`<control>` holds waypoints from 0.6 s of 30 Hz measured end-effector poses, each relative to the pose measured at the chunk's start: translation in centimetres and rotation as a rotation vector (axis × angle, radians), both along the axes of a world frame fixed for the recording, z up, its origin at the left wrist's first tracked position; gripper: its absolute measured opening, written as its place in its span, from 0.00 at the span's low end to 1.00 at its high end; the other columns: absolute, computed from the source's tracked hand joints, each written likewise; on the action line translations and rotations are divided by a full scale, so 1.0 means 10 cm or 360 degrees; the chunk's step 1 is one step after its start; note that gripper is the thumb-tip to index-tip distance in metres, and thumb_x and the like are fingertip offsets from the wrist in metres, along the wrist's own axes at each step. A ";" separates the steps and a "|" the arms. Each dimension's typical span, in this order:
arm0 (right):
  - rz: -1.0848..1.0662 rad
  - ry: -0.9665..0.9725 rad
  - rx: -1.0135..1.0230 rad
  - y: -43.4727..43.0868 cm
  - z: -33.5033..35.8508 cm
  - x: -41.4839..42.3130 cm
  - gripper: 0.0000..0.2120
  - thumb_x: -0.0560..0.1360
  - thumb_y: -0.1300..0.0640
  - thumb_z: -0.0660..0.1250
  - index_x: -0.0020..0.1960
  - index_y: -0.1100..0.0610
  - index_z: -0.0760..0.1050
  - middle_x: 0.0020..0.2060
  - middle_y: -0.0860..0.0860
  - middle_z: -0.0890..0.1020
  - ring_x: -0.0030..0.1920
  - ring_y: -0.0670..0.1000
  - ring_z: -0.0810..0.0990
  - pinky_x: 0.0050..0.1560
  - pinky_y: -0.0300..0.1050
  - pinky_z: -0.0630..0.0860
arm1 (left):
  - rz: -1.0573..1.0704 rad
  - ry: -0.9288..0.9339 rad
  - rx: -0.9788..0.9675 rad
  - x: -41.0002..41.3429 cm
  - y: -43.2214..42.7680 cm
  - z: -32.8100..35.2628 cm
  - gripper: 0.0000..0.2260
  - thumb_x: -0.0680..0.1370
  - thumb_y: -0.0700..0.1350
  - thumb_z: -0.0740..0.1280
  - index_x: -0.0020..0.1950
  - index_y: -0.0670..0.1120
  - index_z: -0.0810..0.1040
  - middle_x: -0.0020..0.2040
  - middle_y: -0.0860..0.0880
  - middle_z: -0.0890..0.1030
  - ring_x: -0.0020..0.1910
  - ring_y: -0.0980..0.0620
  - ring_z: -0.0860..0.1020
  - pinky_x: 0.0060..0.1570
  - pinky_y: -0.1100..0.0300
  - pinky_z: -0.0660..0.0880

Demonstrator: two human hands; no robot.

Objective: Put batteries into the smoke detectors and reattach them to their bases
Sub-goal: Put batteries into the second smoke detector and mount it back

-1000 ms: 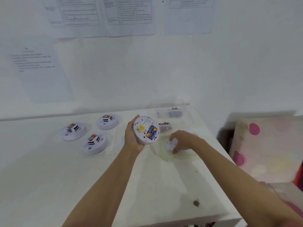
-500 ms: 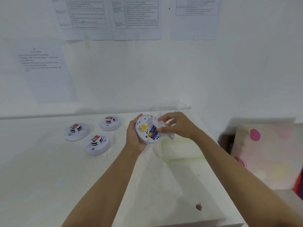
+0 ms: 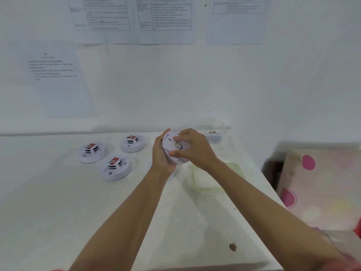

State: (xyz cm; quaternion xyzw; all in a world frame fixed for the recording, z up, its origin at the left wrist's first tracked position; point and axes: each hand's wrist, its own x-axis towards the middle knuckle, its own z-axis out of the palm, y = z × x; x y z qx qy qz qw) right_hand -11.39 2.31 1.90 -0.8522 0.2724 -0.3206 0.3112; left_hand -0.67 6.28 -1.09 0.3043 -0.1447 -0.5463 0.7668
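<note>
- Holds a round white smoke detector [image 3: 176,160] in mid-air above the white tabletop [image 3: 58,212], caught between both hands.
- Cups the detector's left edge and underside in the left hand [image 3: 161,156], fingers wrapped round the rim.
- Grips a white base [image 3: 172,141] against the detector's upturned face with the right hand [image 3: 195,149], thumb on the lower edge and fingers curled over the upper edge.
- Shows slots and a central opening in the base; cannot tell whether it is locked on.
- Shows three more detectors standing on the tabletop to the left of the left hand, each with a red label on top: far detector [image 3: 133,143] closest to that hand, near detector [image 3: 115,168] lower down, outer detector [image 3: 92,152] furthest left.
- Places a clear plastic box [image 3: 205,126] just beyond the right hand, with batteries [image 3: 212,132] inside, small and blurred.
- Lays a green-rimmed lid [image 3: 192,178] flat on the tabletop, just under the right wrist and forearm.
- Marks a small brown speck [image 3: 232,247] on the tabletop beside the right forearm.
- Sets a pink spotted cloth [image 3: 312,182] well to the right of the right arm.
- Hangs printed sheets [image 3: 164,16] on the white wall beyond both hands.
</note>
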 end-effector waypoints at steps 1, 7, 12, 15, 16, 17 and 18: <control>0.0004 0.0027 -0.0025 0.00 0.00 0.00 0.23 0.64 0.52 0.77 0.57 0.56 0.80 0.58 0.50 0.76 0.58 0.50 0.75 0.60 0.46 0.72 | 0.0010 0.0002 0.0016 0.00 -0.01 0.00 0.15 0.77 0.52 0.60 0.43 0.43 0.80 0.39 0.46 0.80 0.37 0.49 0.81 0.44 0.57 0.73; 0.0047 0.0108 -0.0037 -0.04 -0.01 -0.05 0.23 0.66 0.52 0.76 0.60 0.54 0.78 0.58 0.49 0.74 0.58 0.49 0.74 0.58 0.42 0.72 | 0.0045 -0.0008 0.0000 -0.01 -0.05 -0.03 0.20 0.77 0.53 0.59 0.34 0.45 0.84 0.37 0.46 0.81 0.36 0.49 0.80 0.44 0.56 0.73; 0.0034 0.0060 0.0025 -0.08 -0.02 -0.09 0.23 0.65 0.54 0.77 0.59 0.54 0.79 0.56 0.50 0.74 0.57 0.50 0.74 0.57 0.44 0.73 | 0.0022 -0.0007 -0.0014 -0.02 -0.06 -0.02 0.18 0.77 0.53 0.59 0.40 0.44 0.82 0.39 0.45 0.81 0.39 0.47 0.79 0.45 0.55 0.73; 0.0020 -0.0002 0.0053 -0.09 -0.03 -0.10 0.23 0.64 0.54 0.77 0.58 0.54 0.79 0.52 0.48 0.72 0.53 0.47 0.72 0.54 0.39 0.71 | 0.0004 0.0002 -0.0011 -0.02 -0.08 -0.01 0.15 0.76 0.53 0.60 0.48 0.43 0.79 0.43 0.44 0.80 0.43 0.46 0.79 0.46 0.55 0.74; 0.0023 -0.0007 0.0062 -0.09 -0.02 -0.10 0.23 0.64 0.54 0.77 0.58 0.54 0.79 0.51 0.47 0.71 0.52 0.46 0.72 0.53 0.38 0.70 | 0.0004 -0.0012 -0.0007 -0.02 -0.08 -0.01 0.16 0.76 0.53 0.59 0.49 0.43 0.78 0.43 0.44 0.80 0.43 0.46 0.79 0.45 0.55 0.75; 0.0030 -0.0002 0.0065 -0.10 -0.02 -0.10 0.24 0.64 0.54 0.77 0.59 0.54 0.79 0.50 0.47 0.71 0.52 0.46 0.71 0.52 0.38 0.70 | -0.0002 -0.0029 -0.0008 -0.03 -0.09 -0.01 0.16 0.76 0.54 0.59 0.49 0.43 0.78 0.43 0.44 0.81 0.42 0.46 0.79 0.44 0.55 0.75; 0.0038 0.0005 0.0060 -0.10 -0.02 -0.10 0.24 0.64 0.54 0.78 0.59 0.54 0.79 0.50 0.47 0.71 0.51 0.46 0.71 0.53 0.38 0.71 | -0.0012 -0.0047 -0.0009 -0.02 -0.09 -0.01 0.16 0.76 0.54 0.59 0.49 0.43 0.78 0.42 0.44 0.81 0.41 0.47 0.79 0.43 0.56 0.76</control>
